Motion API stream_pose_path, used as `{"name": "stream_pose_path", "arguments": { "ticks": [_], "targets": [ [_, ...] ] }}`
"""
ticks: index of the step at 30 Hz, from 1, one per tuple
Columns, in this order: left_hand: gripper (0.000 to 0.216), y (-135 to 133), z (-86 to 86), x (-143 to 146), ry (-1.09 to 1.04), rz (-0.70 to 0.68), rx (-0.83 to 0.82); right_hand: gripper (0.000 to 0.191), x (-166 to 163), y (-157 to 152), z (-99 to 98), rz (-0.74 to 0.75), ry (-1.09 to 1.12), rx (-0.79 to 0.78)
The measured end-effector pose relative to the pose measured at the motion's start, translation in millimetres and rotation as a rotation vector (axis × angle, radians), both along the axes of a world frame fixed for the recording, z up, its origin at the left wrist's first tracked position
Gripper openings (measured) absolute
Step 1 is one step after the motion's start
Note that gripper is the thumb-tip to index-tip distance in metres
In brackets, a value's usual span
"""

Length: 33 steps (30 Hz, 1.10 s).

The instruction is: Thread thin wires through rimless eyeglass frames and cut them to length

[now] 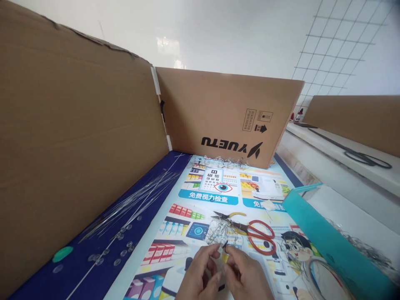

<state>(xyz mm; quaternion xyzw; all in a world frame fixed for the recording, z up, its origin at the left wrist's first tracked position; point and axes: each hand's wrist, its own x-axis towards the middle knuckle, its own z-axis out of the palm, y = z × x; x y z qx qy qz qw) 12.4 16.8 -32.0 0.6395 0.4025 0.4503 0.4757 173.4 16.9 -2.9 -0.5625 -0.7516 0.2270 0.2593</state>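
My left hand point(201, 273) and my right hand point(248, 275) are close together at the bottom middle, fingers curled and fingertips nearly meeting. A small dark bit shows at the fingertips, too small to name. Just beyond them lies a tangle of thin silvery wire point(220, 232) on the printed poster sheet point(184, 273). Scissors with red handles point(262, 223) lie to the right of the tangle. Partly behind it are pliers with yellow handles point(236, 214).
Cardboard panels stand at the left point(78, 125) and back point(200, 112). Long thin wires point(134, 198) and clear round beads point(123, 253) lie on the blue surface. At right are a teal box point(331, 241) with wire pieces point(364, 246) and a tape roll point(325, 281).
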Motion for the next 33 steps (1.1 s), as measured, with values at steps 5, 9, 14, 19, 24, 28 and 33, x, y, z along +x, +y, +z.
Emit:
{"name": "stream_pose_path", "arguments": {
  "ticks": [5,9,14,19,24,28,33],
  "targets": [
    [0.053,1.9,-3.1,-1.1,-0.026,-0.106,0.025,0.031,1.6,2.5,8.2,0.020,-0.037,-0.008],
    [0.052,7.6,-4.4,-3.1,-0.065,-0.182,0.010,0.024,4.0,5.1,12.2,0.020,-0.010,0.011],
    [0.048,11.3,-5.1,-1.8,-0.133,-0.306,0.036,0.025,6.0,7.8,10.4,-0.070,0.187,-0.008],
    [0.049,10.5,-2.1,0.4,-0.115,-0.311,0.071,0.031,-0.7,5.5,2.5,-0.099,0.401,-0.038],
    [0.052,8.0,-2.7,-1.7,-0.070,-0.296,0.073,0.032,-2.5,4.5,-0.4,-0.111,0.353,-0.008],
    [0.054,7.3,4.4,0.0,-0.069,-0.301,0.075,0.032,0.8,3.8,1.2,-0.050,0.292,0.021],
    [0.037,9.9,17.9,-0.2,-0.071,-0.269,-0.138,0.029,-1.0,2.0,-1.5,-0.062,0.299,0.090]
  ]
}}
